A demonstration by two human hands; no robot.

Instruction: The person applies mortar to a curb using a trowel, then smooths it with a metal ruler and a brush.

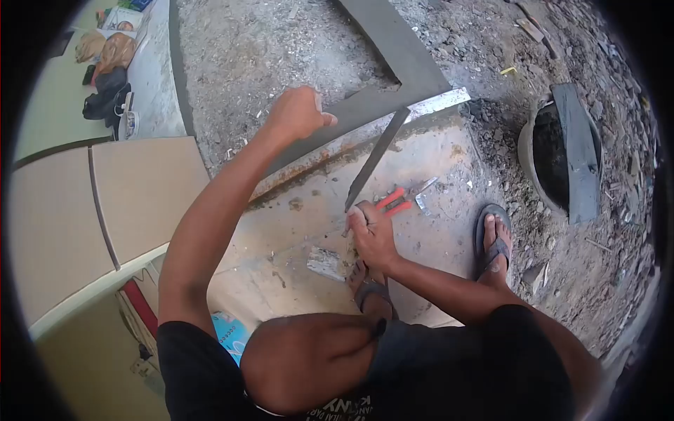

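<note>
Along the near edge of the cement band (372, 107), a bar (442, 102) was set. The left hand (298, 114) was placed over the band; the lower end of a strip (379, 156) was held in the right hand (373, 237), its upper end angled toward the bar. Pliers (408, 196) were laid on the floor (439, 158) right of the strip, a fragment (326, 263) left of the right hand. Far right, on rubble (491, 151), a basin (525, 158) was crossed by a board (581, 158). Panels (144, 175) were seen at left, bags (116, 50) beyond.
</note>
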